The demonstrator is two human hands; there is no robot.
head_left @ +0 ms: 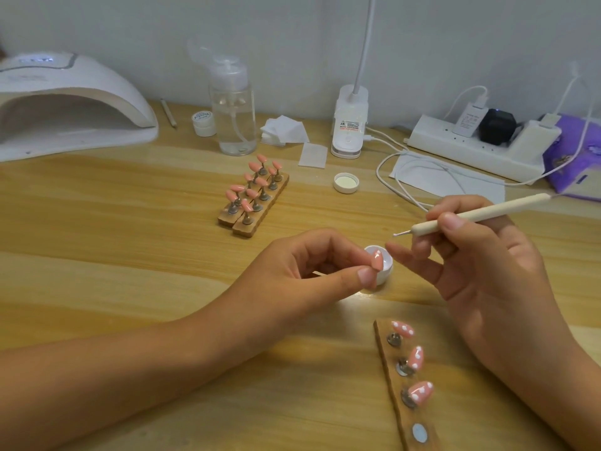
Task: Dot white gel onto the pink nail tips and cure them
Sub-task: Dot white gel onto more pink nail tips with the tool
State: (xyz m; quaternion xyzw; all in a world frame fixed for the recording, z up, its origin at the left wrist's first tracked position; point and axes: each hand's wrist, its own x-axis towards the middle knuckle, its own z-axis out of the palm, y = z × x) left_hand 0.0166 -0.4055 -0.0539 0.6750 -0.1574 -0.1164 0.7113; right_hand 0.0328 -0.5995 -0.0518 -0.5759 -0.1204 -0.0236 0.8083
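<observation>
My left hand (312, 271) pinches a pink nail tip (474, 259) on its stand, held over a small white gel pot (385, 266). My right hand (487, 271) grips a cream dotting pen (471, 216); its metal point carries white gel and hovers just above the pot. A wooden holder strip (395, 382) near the front edge bears three pink tips with white dots (416, 358) and one bare magnet. Two more wooden holders (260, 208) with several plain pink tips stand mid-table.
A white curing lamp (71, 102) sits at the back left. Behind are a pump bottle (232, 115), a small jar (204, 123), wipes (284, 130), the pot's lid (346, 183), a desk lamp base (349, 125), a power strip (481, 143) with cables, and a purple packet (575, 157).
</observation>
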